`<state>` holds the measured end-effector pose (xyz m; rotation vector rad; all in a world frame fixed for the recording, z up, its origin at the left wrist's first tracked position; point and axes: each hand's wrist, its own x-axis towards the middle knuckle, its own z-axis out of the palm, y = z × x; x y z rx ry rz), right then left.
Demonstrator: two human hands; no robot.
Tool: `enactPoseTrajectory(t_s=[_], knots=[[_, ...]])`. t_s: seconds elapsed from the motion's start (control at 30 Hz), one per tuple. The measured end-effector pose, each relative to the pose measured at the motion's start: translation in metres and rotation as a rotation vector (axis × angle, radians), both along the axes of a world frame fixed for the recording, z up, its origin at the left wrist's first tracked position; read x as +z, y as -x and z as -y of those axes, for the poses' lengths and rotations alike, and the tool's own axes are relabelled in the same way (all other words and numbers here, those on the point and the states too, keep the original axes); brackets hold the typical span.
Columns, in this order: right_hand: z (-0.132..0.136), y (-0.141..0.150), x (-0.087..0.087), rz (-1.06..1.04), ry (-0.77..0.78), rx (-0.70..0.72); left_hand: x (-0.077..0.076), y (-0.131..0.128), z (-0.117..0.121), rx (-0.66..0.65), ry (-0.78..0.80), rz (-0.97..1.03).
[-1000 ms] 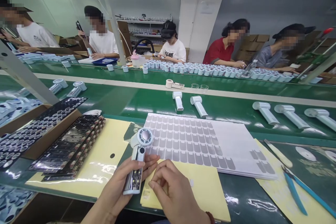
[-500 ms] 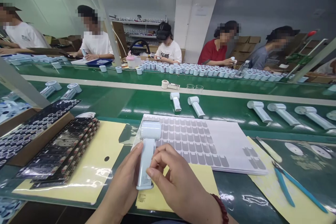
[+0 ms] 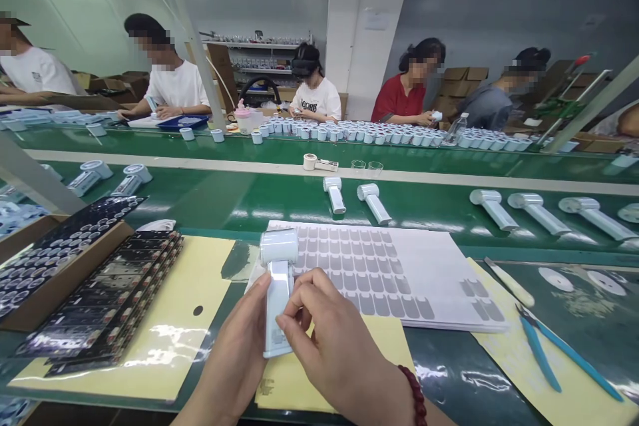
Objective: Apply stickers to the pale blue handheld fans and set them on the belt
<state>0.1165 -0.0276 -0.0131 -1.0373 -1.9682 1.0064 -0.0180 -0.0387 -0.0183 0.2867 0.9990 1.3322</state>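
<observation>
A pale blue handheld device [image 3: 279,246] with a round drum-like head and a straight flat handle is held upright in front of me. My left hand [image 3: 242,333] wraps the handle from the left, its thumb along the edge. At the handle's right edge, my right hand [image 3: 324,333] has thumb and forefinger bent together, touching the lower part; anything pinched between them is hidden. Faint small print shows near the handle's base. Beneath the hands lies a yellow sheet [image 3: 389,339], and behind the device a stack of white sheets [image 3: 424,266] carries rows of grey label shapes.
Black printed strips [image 3: 120,286] and a cardboard box [image 3: 94,266] lie left. Blue-handled nippers [image 3: 549,353] and a pale-handled knife [image 3: 514,286] are right. Similar devices [image 3: 374,203] rest on the green conveyor [image 3: 239,193]. Several co-workers sit across it, beyond rows of small cups [image 3: 369,136].
The held device has turned slightly and shifted a little left. My right hand stays at the handle's lower edge; small print there now shows. The view has shifted slightly.
</observation>
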Motion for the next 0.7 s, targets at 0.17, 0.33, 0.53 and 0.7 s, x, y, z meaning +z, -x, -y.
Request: enactPoseTrajectory(t_s=[0.17,0.33,0.53,0.7], knots=[[-0.004,-0.002,-0.001,-0.073,0.006,0.006,0.007,0.005,0.007,-0.175,-0.116,0.01],[-0.006,-0.006,-0.002,-0.436,0.174,-0.055,0.009,0.009,0.003,-0.275,-0.113,-0.08],[-0.015,-0.058,-0.022,-0.015,-0.078,-0.394,0.018,0.035,-0.046,-0.159,-0.018,-0.369],[-0.011,-0.131,-0.056,0.422,-0.176,-0.722,0.016,0.071,-0.132,-0.067,0.06,-0.59]])
